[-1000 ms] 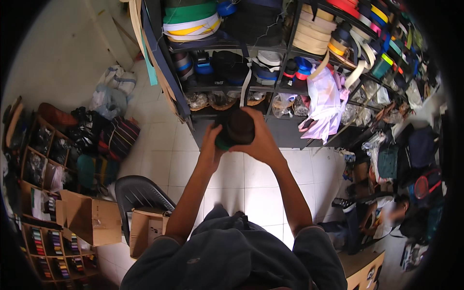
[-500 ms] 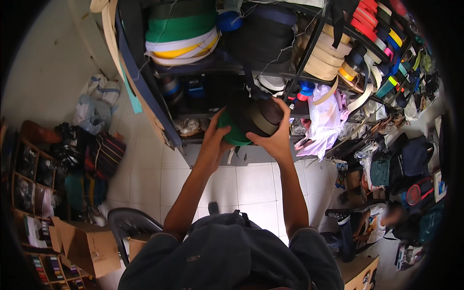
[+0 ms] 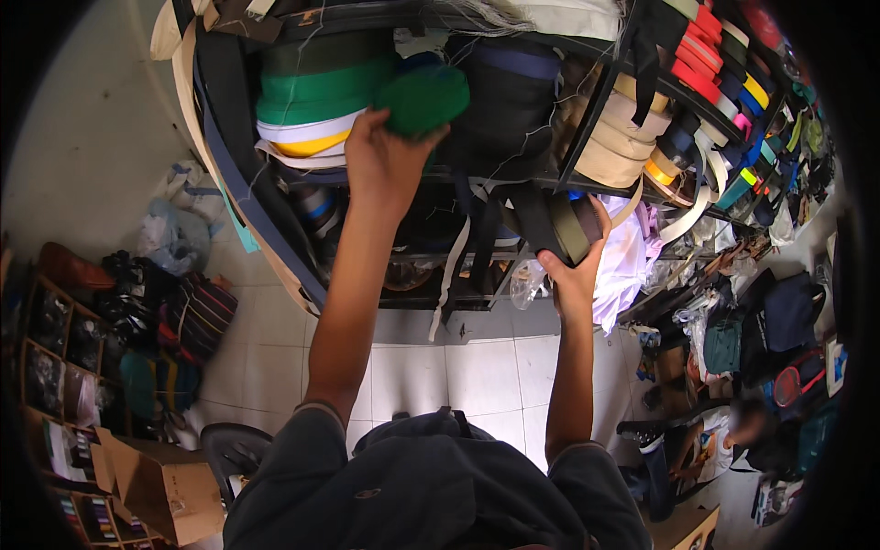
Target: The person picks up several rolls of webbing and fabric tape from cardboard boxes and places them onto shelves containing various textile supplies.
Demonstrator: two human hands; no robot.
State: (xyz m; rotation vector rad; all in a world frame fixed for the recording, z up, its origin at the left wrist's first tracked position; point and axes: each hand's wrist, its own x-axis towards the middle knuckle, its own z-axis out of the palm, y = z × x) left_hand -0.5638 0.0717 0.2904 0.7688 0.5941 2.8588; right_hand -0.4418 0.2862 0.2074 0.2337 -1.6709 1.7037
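My left hand (image 3: 385,160) is raised to the upper shelf and grips a green roll of webbing tape (image 3: 423,99), held against the stack of green, white and yellow rolls (image 3: 316,105) there. My right hand (image 3: 573,270) is lower and to the right, holding a dark olive and black roll of webbing (image 3: 559,229) in front of the middle shelf. Both arms reach up from my dark shirt (image 3: 431,490) at the bottom.
A dark metal shelf rack (image 3: 513,183) is packed with rolls of tape in cream, black, red, yellow and blue. Loose straps hang from it. Bags lie on the tiled floor (image 3: 412,367) at left, a cardboard box (image 3: 156,486) at lower left, backpacks at right.
The two rolls, held together with both hands before, are now apart. My left hand has lifted the green roll up to the top shelf; my right hand keeps the dark roll lower.
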